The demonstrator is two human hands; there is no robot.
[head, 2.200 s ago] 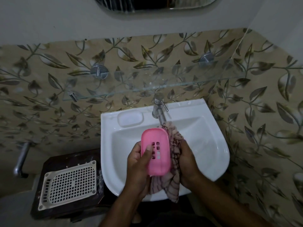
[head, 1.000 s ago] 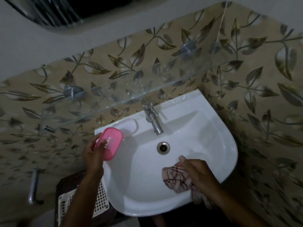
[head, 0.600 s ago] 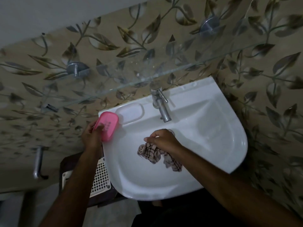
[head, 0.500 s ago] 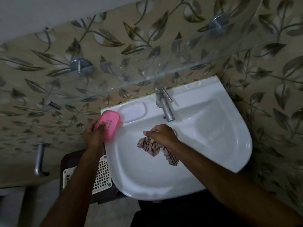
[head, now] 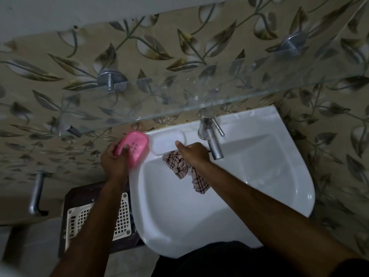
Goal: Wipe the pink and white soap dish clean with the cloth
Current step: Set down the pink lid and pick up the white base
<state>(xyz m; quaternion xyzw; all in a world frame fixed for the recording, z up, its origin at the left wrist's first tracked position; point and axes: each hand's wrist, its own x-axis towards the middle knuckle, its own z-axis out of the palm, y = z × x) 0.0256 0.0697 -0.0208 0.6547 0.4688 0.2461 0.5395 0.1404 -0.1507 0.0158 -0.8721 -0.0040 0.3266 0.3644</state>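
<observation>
the right hand (head: pixel 194 153), gripping the one cloth (head: pixel 184 168), has moved up to the sink's (head: pixel 279 176) back-left soap recess. the left hand (head: pixel 114 159) still holds the one pink soap dish (head: pixel 134 146) at the sink's back-left corner.

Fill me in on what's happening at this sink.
A person stands at a white washbasin. The left hand grips the pink soap dish beside the basin's left rim. The right hand holds the checked cloth by the basin's moulded soap recess, index finger extended onto it. Cloth and dish are apart, so no wiping is happening.
</observation>
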